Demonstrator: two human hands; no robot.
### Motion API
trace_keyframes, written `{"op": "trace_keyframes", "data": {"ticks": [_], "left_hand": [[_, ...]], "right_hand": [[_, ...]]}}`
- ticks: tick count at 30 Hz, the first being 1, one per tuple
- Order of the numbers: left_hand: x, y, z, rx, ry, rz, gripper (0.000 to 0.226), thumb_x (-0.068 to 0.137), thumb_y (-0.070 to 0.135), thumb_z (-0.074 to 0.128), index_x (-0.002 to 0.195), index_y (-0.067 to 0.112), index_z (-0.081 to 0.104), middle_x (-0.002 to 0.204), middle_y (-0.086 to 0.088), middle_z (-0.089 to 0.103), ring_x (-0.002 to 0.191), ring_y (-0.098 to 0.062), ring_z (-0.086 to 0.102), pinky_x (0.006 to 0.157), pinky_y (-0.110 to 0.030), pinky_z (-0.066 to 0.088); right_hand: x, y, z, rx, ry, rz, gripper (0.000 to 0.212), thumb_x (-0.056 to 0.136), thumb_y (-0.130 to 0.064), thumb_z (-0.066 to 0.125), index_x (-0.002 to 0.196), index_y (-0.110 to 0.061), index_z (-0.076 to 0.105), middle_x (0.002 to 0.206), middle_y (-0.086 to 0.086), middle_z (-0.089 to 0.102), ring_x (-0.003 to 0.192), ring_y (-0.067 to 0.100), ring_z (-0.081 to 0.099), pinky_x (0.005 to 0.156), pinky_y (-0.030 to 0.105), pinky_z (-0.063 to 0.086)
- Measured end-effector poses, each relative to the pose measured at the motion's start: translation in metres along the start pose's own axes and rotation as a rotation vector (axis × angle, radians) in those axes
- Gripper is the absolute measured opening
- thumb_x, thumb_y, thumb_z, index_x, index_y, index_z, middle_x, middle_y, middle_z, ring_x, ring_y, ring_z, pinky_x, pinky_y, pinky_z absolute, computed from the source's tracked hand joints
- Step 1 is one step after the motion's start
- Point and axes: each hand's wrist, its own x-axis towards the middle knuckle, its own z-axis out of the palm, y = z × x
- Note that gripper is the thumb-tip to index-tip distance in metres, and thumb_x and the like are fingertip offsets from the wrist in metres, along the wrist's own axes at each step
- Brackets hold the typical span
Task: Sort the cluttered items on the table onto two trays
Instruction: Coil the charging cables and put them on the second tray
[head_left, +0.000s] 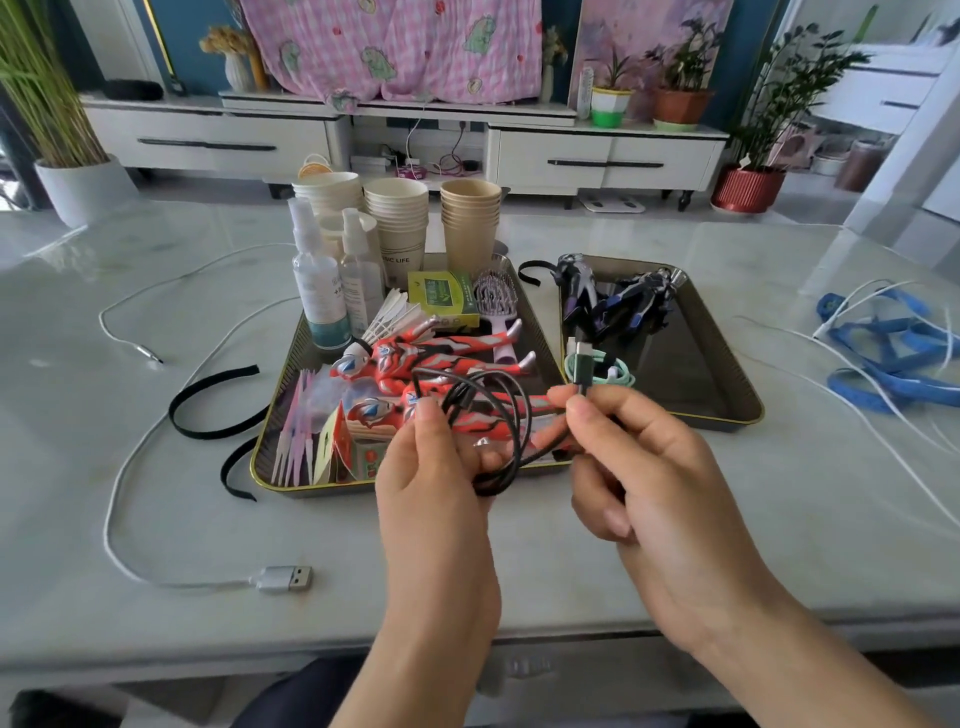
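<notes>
Above the table's front half, my left hand (434, 483) grips the loops of a coiled black cable (506, 415). My right hand (639, 467) pinches that cable's plug end, which points up. Behind my hands lie two dark trays. The left tray (291, 358) is crowded with red toy figures (441, 353), spray bottles (317, 291), a shuttlecock, a green box, a hairbrush and packets. The right tray (727, 374) holds dark toy figures (618, 301) and a coiled green cable (602, 366).
A white USB cable (283, 578) snakes over the table's left side, near black straps (208, 400). Blue straps (893, 353) and white cords lie at the right. Stacks of paper cups (397, 218) stand behind the left tray.
</notes>
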Motion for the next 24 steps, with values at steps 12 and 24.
{"op": "trace_keyframes", "data": {"ticks": [12,24], "left_hand": [[-0.001,-0.011,-0.002,0.295,0.189,0.380,0.034,0.098,0.023,0.040,0.065,0.014,0.040,0.054,0.007,0.042,0.051,-0.007,0.035,0.051,-0.020,0.033],[-0.009,-0.010,0.001,0.296,-0.213,0.529,0.025,0.091,0.028,0.041,0.071,0.014,0.045,0.051,0.007,0.041,0.050,-0.004,0.032,0.048,-0.013,0.031]], "right_hand": [[-0.003,0.001,0.009,-0.277,-0.112,0.081,0.014,0.081,-0.006,0.066,0.071,-0.007,0.076,0.046,-0.004,0.052,0.033,0.003,0.037,0.038,0.007,0.027],[0.010,0.007,0.006,0.115,0.061,0.460,0.023,0.078,-0.011,0.066,0.058,-0.010,0.055,0.044,-0.002,0.034,0.030,0.004,0.016,0.029,0.015,0.014]]}}
